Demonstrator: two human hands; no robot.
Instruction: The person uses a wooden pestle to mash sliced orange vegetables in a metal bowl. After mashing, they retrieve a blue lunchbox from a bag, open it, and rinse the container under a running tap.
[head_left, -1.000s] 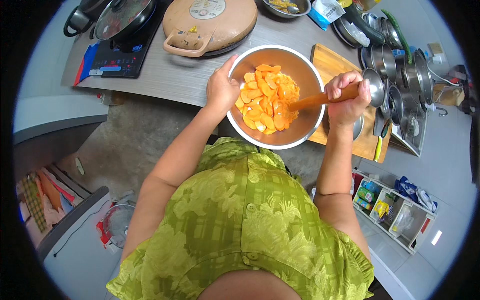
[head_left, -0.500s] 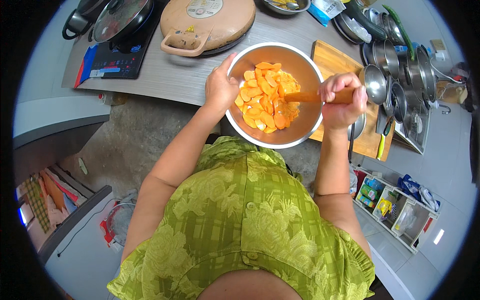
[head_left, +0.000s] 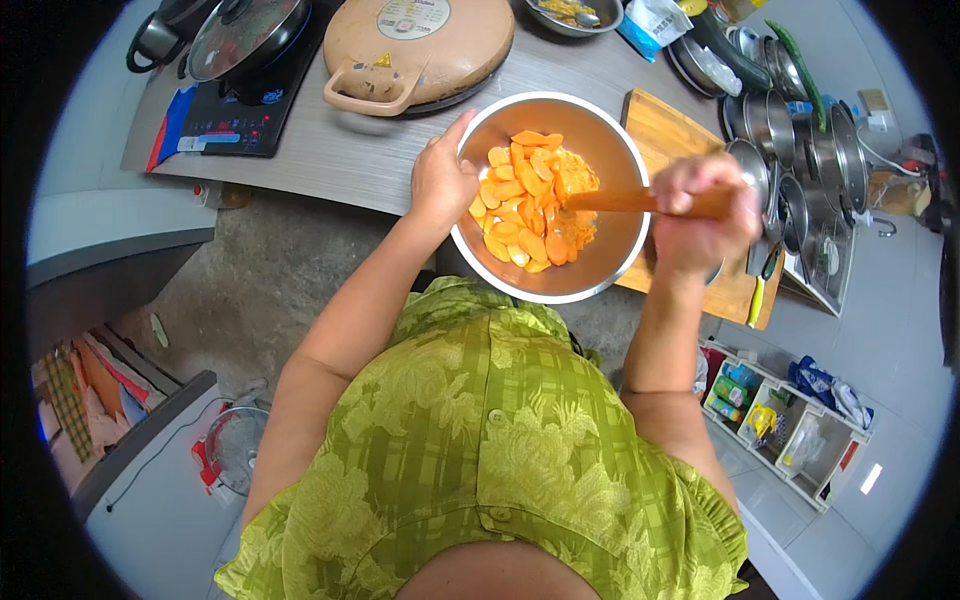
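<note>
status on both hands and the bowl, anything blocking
Left hand holding metal bowl at its left rim. Right hand, motion-blurred, gripping wooden stick. Stick's far end at the orange slices, nothing seen blocking it.

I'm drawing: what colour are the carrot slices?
The carrot slices are orange, clearest in the head view.

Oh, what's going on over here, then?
A person's left hand holds the rim of a metal bowl of orange slices, which look like cooked carrot. The right hand, blurred, grips a wooden tool whose far end is among them. Many slices are whole; toward the bowl's right side there is crushed orange pulp.
</note>
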